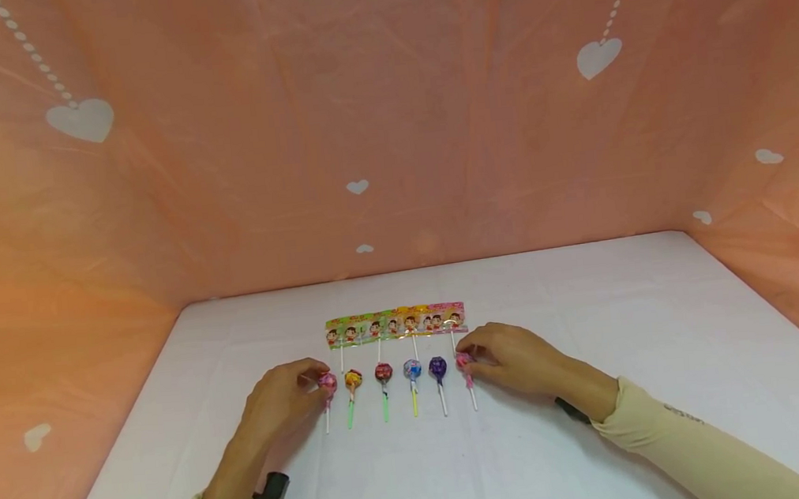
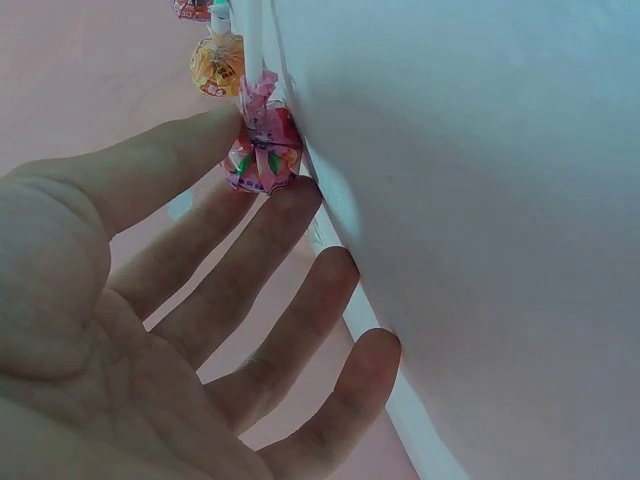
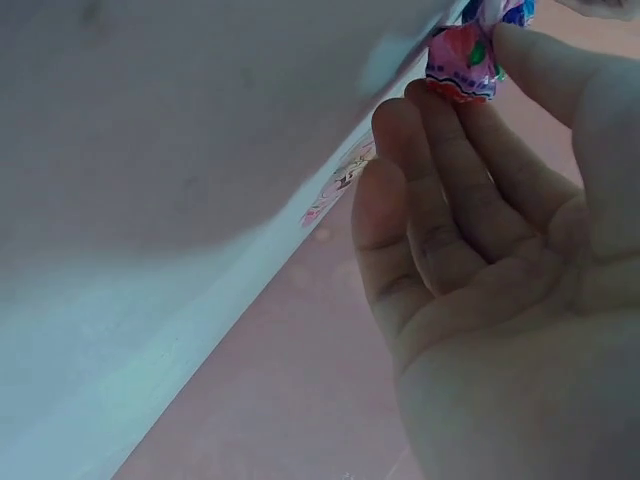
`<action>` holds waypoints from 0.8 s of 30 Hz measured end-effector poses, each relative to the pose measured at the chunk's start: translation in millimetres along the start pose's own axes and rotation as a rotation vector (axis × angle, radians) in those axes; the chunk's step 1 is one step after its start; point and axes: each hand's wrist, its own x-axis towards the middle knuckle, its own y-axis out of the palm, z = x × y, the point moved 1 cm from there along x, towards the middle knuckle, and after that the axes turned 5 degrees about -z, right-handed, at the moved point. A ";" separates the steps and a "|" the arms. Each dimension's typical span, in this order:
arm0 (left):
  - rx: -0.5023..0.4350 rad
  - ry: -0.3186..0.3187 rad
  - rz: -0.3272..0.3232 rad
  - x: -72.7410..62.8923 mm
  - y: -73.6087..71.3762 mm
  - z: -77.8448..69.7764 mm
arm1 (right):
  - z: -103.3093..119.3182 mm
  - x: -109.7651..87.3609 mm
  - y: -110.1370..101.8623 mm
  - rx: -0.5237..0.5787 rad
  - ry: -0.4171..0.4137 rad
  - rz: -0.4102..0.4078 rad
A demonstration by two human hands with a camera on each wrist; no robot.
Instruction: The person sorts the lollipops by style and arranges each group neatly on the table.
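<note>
Several wrapped lollipops lie in a row on the white table. At the left end, my left hand (image 1: 286,398) pinches a pink lollipop (image 1: 327,383) by its wrapped head; thumb and fingers flank the pink wrapper (image 2: 262,160) in the left wrist view. My right hand (image 1: 519,358) holds another pink lollipop (image 1: 464,361) at the right end, its wrapper (image 3: 460,62) between thumb and fingers in the right wrist view. Between the hands lie a yellow lollipop (image 1: 353,379), a red one (image 1: 383,372), a blue one (image 1: 412,369) and a purple one (image 1: 438,368).
Behind the row lies a line of flat packaged lollipops (image 1: 395,325) in green, orange and pink wrappers, white sticks toward me. An orange-pink cloth with white hearts (image 1: 358,187) hangs behind and beside the white table (image 1: 406,487).
</note>
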 end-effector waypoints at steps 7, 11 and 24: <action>0.011 0.013 -0.006 0.5 -0.5 -0.2 | -0.7 0.0 -1.3 0.000 -0.021 -0.034; 0.006 0.015 -0.003 1.3 -1.0 -0.6 | -0.8 -0.1 -1.9 -0.003 -0.028 -0.049; -0.017 -0.003 0.023 2.0 -3.5 0.6 | -4.9 -2.6 -5.4 0.011 0.010 -0.070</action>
